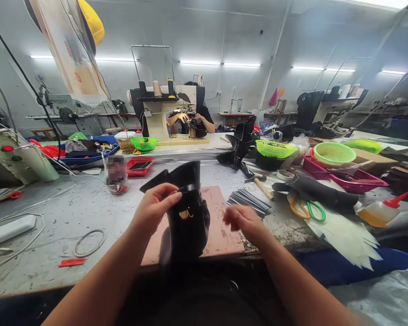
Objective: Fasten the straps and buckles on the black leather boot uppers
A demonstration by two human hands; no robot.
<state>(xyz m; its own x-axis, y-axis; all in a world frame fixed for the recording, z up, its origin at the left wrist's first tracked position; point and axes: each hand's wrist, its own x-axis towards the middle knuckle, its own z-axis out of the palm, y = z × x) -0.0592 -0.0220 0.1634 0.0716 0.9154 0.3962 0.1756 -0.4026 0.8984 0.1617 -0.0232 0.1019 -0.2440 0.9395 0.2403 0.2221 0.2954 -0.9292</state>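
Observation:
A black leather boot upper (188,231) stands over the pink board (221,226) at the front edge of the bench. It carries a small gold ornament on its side. My left hand (153,208) grips its upper part, thumb and forefinger pinched at a black band. To the right of the upper, apart from it, my right hand (243,222) hovers over the board with curled fingers, slightly blurred; whether anything is inside them is hidden. Just beyond that hand lies a stack of dark strips with pale edges (248,201).
Right side: a wooden-handled hammer (264,188), scissors (308,210), a squeeze bottle (381,213) and a magenta basket (347,179). Behind stands another black boot upper (240,145). Left: a red tray (139,168) and a cable loop (90,242). A co-worker sits at a sewing machine (163,117).

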